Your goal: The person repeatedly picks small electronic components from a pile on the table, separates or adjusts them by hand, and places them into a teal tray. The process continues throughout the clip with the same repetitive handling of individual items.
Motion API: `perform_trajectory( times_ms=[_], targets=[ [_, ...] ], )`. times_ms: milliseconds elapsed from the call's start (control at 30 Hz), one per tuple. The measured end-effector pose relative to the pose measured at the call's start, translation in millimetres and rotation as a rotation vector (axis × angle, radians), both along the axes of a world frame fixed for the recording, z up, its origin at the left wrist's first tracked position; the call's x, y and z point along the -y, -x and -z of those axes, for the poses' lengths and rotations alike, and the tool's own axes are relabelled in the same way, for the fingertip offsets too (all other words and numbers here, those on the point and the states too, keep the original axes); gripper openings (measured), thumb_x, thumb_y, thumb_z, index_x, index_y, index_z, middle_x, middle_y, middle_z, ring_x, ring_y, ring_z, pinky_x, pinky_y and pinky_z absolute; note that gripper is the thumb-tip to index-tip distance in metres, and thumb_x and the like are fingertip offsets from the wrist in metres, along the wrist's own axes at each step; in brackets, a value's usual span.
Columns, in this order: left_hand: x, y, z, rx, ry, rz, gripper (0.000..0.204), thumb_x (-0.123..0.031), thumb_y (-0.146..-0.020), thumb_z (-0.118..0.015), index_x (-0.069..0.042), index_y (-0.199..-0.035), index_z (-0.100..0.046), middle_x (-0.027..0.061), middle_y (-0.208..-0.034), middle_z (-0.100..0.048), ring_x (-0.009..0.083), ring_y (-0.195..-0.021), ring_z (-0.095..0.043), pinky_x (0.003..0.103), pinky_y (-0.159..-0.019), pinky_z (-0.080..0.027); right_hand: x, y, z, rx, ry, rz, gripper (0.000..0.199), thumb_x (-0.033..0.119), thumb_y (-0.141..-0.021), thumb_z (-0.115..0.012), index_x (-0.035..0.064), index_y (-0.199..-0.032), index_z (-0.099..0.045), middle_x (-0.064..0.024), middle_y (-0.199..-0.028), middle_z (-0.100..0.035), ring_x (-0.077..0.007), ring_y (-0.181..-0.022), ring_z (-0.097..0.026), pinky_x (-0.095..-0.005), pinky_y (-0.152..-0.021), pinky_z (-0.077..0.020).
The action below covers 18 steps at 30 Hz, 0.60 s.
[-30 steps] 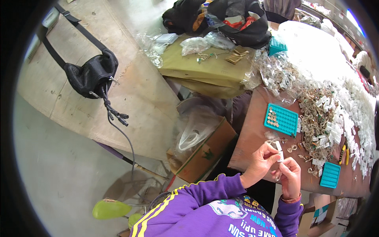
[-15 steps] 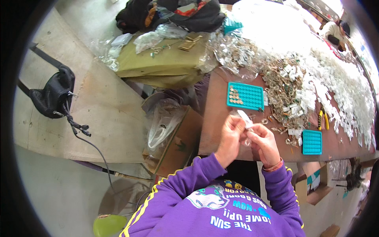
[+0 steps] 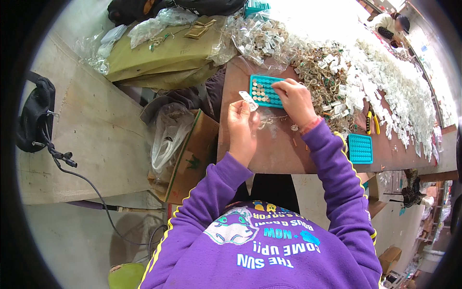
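Small white rectangular card (image 3: 249, 100) sits clamped between thumb and fingers of the left hand (image 3: 242, 127), held up just beside the near left corner of a turquoise plastic tray with rows of round pockets (image 3: 267, 79). I see small round pale discs (image 3: 260, 89) in the left part of that tray. At its right part is the right hand (image 3: 296, 98), fingertips close together; from where I watch, I cannot tell whether they pinch anything. Farther right on the brown tabletop (image 3: 284, 154), I make out a tangled heap of white-tagged pieces (image 3: 327, 77), yellow-and-black pliers (image 3: 369, 120) and a second, smaller-looking turquoise tray (image 3: 361, 148).
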State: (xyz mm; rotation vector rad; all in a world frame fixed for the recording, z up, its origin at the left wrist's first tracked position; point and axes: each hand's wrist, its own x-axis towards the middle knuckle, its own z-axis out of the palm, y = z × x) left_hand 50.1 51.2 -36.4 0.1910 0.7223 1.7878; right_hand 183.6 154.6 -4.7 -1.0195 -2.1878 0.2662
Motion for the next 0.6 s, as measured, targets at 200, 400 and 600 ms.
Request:
perform_trajectory(
  times_ms=[200, 400, 600],
  targets=[
    [-1, 3, -3, 0.118, -0.024, 0.010, 0.012, -0.019, -0.099, -0.056, -0.008, -0.104, -0.053, 0.0016, -0.091, -0.060, 0.0083, -0.074, -0.055, 0.020, -0.062, -0.048, -30, 28, 8, 0.169, 0.026, -0.032, 0.013, 0.015, -0.081, -0.070, 0.0102, -0.093, -0.072, -0.0108, -0.086, -0.064, -0.0299, -0.078, -0.064, -0.0389, -0.070, -0.0509],
    [-4, 1, -2, 0.172, -0.122, 0.020, 0.011, -0.016, -0.099, -0.056, -0.007, -0.105, -0.053, 0.0021, -0.092, -0.061, 0.0084, -0.075, -0.056, 0.020, -0.062, -0.047, -34, 28, 11, 0.111, 0.117, -0.029, 0.009, 0.013, -0.078, -0.070, 0.0082, -0.086, -0.069, -0.0095, -0.085, -0.064, -0.0293, -0.076, -0.064, -0.0397, -0.069, -0.0511],
    [-4, 2, 6, 0.188, -0.166, 0.034, 0.010, -0.015, -0.099, -0.056, -0.007, -0.106, -0.054, 0.0019, -0.093, -0.061, 0.0048, -0.067, -0.049, 0.017, -0.058, -0.042, -43, 41, 7, 0.103, 0.026, -0.102, 0.009, 0.010, -0.082, -0.062, 0.0070, -0.087, -0.069, -0.0113, -0.086, -0.065, -0.0330, -0.082, -0.065, -0.0421, -0.074, -0.0524]
  ],
)
